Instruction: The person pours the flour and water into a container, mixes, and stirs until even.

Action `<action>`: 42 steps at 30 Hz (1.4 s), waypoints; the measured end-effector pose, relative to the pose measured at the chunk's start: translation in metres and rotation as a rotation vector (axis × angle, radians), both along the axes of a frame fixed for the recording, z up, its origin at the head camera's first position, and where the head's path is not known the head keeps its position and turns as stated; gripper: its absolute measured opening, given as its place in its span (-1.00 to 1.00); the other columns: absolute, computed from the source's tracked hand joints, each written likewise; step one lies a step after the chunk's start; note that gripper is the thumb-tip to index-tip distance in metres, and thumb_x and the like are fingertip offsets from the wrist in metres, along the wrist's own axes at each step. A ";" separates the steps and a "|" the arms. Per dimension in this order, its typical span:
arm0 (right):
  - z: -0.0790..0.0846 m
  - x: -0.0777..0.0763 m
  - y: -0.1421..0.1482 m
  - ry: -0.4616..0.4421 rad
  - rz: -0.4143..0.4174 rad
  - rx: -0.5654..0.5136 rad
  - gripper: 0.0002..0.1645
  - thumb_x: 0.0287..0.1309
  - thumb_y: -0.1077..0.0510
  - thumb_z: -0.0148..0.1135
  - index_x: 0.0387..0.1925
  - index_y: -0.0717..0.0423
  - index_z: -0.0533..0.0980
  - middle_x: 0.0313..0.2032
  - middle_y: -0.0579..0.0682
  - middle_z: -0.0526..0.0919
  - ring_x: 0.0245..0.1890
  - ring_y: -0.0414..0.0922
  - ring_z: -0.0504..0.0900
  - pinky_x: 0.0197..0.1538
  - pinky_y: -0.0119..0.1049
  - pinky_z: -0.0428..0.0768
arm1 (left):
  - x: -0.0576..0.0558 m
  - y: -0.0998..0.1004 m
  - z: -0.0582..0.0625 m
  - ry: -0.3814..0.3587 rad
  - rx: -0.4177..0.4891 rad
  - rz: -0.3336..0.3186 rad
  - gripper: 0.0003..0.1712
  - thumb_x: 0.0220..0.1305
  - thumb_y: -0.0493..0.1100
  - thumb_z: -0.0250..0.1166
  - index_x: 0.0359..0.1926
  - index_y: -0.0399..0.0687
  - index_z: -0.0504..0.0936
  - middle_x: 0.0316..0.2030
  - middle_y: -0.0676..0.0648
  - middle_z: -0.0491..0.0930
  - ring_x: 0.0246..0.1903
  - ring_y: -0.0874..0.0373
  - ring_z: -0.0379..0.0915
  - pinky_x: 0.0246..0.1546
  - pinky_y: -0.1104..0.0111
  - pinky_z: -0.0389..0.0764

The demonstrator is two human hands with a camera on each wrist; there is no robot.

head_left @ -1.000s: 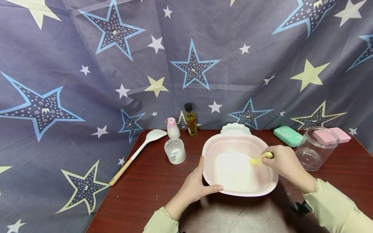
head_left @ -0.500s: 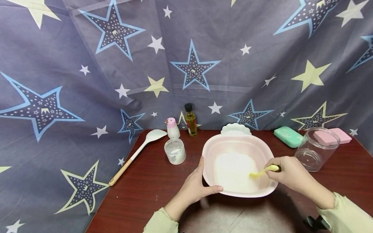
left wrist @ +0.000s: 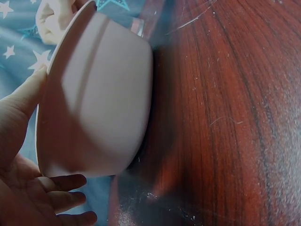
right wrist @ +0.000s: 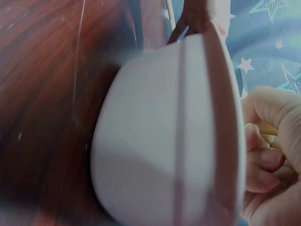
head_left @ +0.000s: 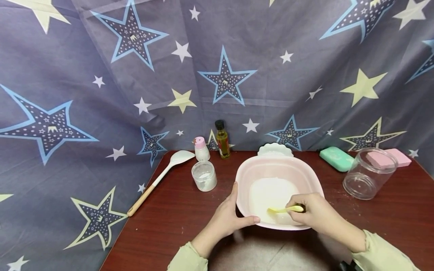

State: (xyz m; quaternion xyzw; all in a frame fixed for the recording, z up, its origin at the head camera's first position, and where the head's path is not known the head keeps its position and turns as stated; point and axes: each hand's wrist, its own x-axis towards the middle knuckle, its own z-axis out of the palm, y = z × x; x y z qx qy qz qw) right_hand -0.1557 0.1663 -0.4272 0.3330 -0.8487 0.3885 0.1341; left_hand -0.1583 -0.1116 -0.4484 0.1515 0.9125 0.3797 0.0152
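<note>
A pale pink basin (head_left: 306, 173) sits on the table with a smooth white substance (head_left: 271, 192) in its bottom; whether powder or liquid, I cannot tell. My left hand (head_left: 225, 214) holds its near left corner, thumb on the front rim and fingers along the left side. In the left wrist view the thumb touches the rim and the other fingers reach past the outer wall. My right hand (head_left: 313, 212) pinches a small yellow spoon (head_left: 281, 209) by the handle, over the near right rim. The spoon's tip is at the white substance.
Left of the basin are an open clear jar (head_left: 204, 177) of white powder, a pink-capped shaker (head_left: 201, 149), an oil bottle (head_left: 222, 140) and a wooden-handled ladle (head_left: 162, 177). On the right stand a clear jar (head_left: 369, 175), a green block (head_left: 336, 159) and a pink block (head_left: 398, 157).
My right hand has brought the spoon from the basin's right side toward me and then leftward, near the front wall. The left hand and the basin have stayed in place.
</note>
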 end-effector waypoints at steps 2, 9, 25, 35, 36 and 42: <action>-0.002 -0.003 -0.008 0.009 0.025 -0.017 -0.62 -0.22 0.42 0.38 -0.56 -0.18 0.57 -0.62 -0.45 0.36 -0.59 -0.47 0.28 -0.57 -0.57 0.29 | 0.000 0.000 0.000 0.002 -0.001 0.000 0.43 -0.13 0.32 0.51 0.53 -0.19 -0.11 0.43 -0.22 0.15 0.34 -0.06 0.20 0.26 0.03 0.31; -0.009 -0.018 -0.027 0.071 -0.015 -0.003 -0.71 -0.20 0.39 0.39 -0.56 -0.09 0.59 -0.63 -0.44 0.34 -0.59 -0.46 0.24 -0.54 -0.51 0.27 | 0.001 -0.001 0.000 0.009 0.007 -0.010 0.41 -0.11 0.33 0.50 0.54 -0.19 -0.11 0.42 -0.23 0.16 0.33 -0.06 0.21 0.25 0.03 0.32; -0.005 -0.046 -0.014 -0.004 -0.260 0.094 -0.82 -0.11 0.38 0.37 -0.55 0.04 0.62 -0.70 -0.29 0.32 -0.63 -0.35 0.22 -0.54 -0.40 0.25 | 0.000 0.001 0.000 0.008 0.003 -0.012 0.41 -0.10 0.34 0.48 0.54 -0.19 -0.12 0.42 -0.24 0.16 0.34 -0.06 0.21 0.26 0.04 0.31; 0.001 -0.048 0.000 0.001 -0.414 0.200 -0.87 -0.09 0.32 0.35 -0.57 0.06 0.60 -0.64 -0.20 0.51 -0.60 -0.16 0.39 -0.45 -0.18 0.38 | 0.000 0.001 0.000 0.000 0.003 0.004 0.43 -0.12 0.34 0.50 0.54 -0.18 -0.12 0.42 -0.23 0.16 0.34 -0.04 0.20 0.26 0.05 0.31; 0.003 -0.047 0.001 0.001 -0.424 0.208 -0.86 -0.10 0.32 0.35 -0.59 0.05 0.58 -0.65 -0.20 0.50 -0.61 -0.15 0.38 -0.46 -0.17 0.38 | 0.000 0.001 0.000 -0.001 0.002 0.006 0.43 -0.12 0.34 0.50 0.54 -0.18 -0.13 0.42 -0.23 0.16 0.34 -0.05 0.20 0.26 0.05 0.31; 0.011 -0.038 0.012 -0.019 -0.442 0.243 -0.87 -0.16 0.33 0.32 -0.62 0.07 0.56 -0.67 -0.18 0.47 -0.64 -0.15 0.35 -0.50 -0.19 0.37 | 0.001 0.001 -0.001 -0.006 -0.005 0.009 0.44 -0.13 0.35 0.50 0.54 -0.17 -0.13 0.42 -0.24 0.17 0.34 -0.07 0.21 0.26 0.03 0.31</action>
